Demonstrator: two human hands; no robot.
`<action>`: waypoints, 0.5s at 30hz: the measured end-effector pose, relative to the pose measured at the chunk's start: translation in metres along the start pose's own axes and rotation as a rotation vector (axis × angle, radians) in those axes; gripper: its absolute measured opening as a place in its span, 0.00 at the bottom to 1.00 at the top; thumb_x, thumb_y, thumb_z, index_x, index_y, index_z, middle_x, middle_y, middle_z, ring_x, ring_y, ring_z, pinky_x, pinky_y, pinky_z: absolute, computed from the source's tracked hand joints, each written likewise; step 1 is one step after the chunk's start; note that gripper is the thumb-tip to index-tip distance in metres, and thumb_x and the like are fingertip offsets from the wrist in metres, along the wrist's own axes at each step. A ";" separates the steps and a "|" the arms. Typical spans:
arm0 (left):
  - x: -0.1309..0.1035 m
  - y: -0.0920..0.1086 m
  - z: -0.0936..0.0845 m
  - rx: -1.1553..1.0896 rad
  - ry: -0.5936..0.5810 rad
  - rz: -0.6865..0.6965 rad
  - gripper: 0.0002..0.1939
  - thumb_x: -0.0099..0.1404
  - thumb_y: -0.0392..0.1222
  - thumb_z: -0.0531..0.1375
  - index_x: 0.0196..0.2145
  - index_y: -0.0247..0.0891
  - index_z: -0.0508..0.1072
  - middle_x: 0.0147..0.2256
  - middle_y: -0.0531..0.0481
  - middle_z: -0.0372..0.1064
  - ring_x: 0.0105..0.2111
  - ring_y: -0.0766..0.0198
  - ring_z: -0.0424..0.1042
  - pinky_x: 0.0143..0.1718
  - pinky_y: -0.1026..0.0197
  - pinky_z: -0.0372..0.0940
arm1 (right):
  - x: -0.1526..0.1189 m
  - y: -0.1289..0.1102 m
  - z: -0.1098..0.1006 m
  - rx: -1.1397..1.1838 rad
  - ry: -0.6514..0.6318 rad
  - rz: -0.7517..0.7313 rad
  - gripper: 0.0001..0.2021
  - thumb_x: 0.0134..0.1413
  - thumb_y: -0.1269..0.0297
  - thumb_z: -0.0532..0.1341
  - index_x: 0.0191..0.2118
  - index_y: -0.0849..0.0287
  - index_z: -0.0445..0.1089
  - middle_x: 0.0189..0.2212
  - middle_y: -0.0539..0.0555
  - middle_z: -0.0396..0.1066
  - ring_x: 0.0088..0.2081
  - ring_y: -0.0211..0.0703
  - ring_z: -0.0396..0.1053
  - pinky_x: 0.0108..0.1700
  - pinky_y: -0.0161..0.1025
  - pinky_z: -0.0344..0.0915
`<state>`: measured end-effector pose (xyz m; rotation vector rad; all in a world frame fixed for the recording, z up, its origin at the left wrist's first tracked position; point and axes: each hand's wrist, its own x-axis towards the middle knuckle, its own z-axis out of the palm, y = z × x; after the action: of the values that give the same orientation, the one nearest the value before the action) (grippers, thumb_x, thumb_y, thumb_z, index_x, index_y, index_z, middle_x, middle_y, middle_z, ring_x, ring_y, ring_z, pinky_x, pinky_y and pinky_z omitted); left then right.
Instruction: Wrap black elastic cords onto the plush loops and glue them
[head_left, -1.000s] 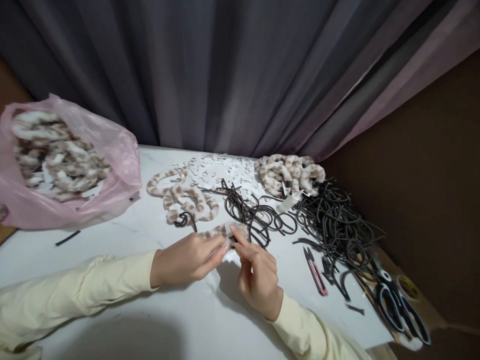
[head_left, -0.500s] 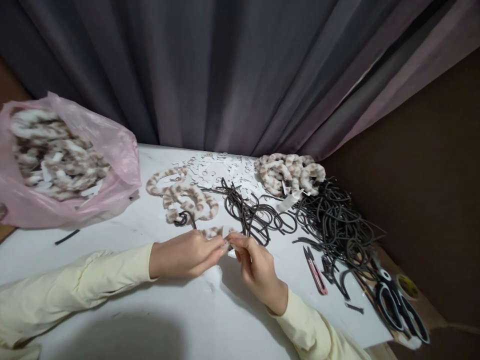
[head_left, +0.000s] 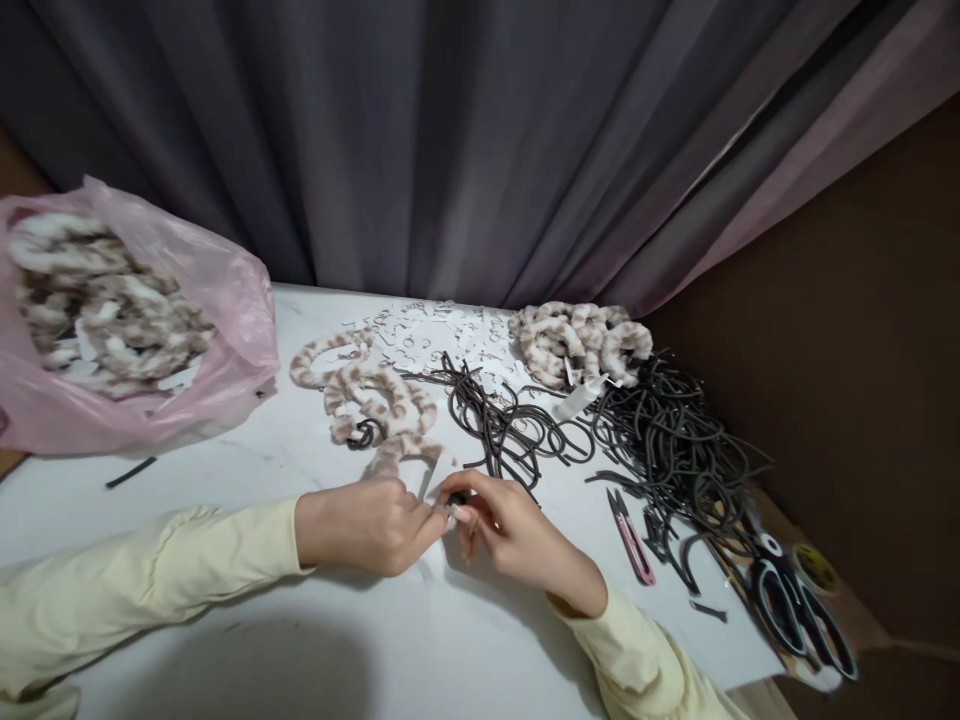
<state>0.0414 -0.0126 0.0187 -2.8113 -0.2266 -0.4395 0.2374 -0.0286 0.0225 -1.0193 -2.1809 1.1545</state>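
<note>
At the front middle of the table, my left hand [head_left: 382,525] is closed on a spotted furry strip [head_left: 405,448], which stretches out behind its knuckles. My right hand [head_left: 510,515] meets it fingertip to fingertip, pinching the strip's end, where a small dark bit shows. A white tag hangs by the strip. Just behind lie more spotted furry loops [head_left: 382,395] with a short coil of black cord [head_left: 366,434]. Loose black cords [head_left: 499,425] lie behind my right hand.
A pink bag [head_left: 244,345] of furry loops stands at left. Furry rings [head_left: 551,350], a small white bottle [head_left: 579,400] and a black cord heap [head_left: 667,440] lie at right, with pink snips [head_left: 631,538] and large scissors [head_left: 780,605] nearer. White scraps [head_left: 442,335] lie at the back.
Both hands have turned and drawn slightly nearer the front. More of the furry strip shows behind my left hand, and a dark bit now shows between the fingertips.
</note>
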 end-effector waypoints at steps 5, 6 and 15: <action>0.000 0.000 0.003 0.106 -0.010 0.048 0.12 0.64 0.27 0.46 0.30 0.28 0.68 0.17 0.50 0.63 0.15 0.65 0.62 0.16 0.64 0.59 | 0.001 0.005 0.001 -0.116 0.042 -0.072 0.07 0.58 0.72 0.51 0.35 0.60 0.65 0.26 0.52 0.66 0.28 0.38 0.66 0.31 0.33 0.62; -0.001 -0.001 0.004 0.090 -0.015 0.046 0.12 0.64 0.27 0.46 0.32 0.28 0.68 0.18 0.49 0.64 0.16 0.65 0.62 0.16 0.64 0.58 | 0.001 0.007 0.001 -0.130 0.068 -0.082 0.06 0.57 0.73 0.51 0.35 0.60 0.65 0.26 0.52 0.66 0.29 0.39 0.66 0.32 0.34 0.62; 0.005 -0.028 -0.007 -1.197 -0.291 -0.732 0.23 0.67 0.55 0.45 0.32 0.34 0.69 0.23 0.53 0.62 0.22 0.69 0.62 0.24 0.68 0.55 | 0.000 0.012 0.003 -0.205 0.245 -0.276 0.15 0.54 0.81 0.47 0.44 0.59 0.60 0.38 0.58 0.65 0.41 0.42 0.65 0.41 0.38 0.65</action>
<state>0.0380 0.0126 0.0342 -3.8516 -1.5354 -0.3628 0.2401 -0.0258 0.0109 -0.8542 -2.1858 0.6571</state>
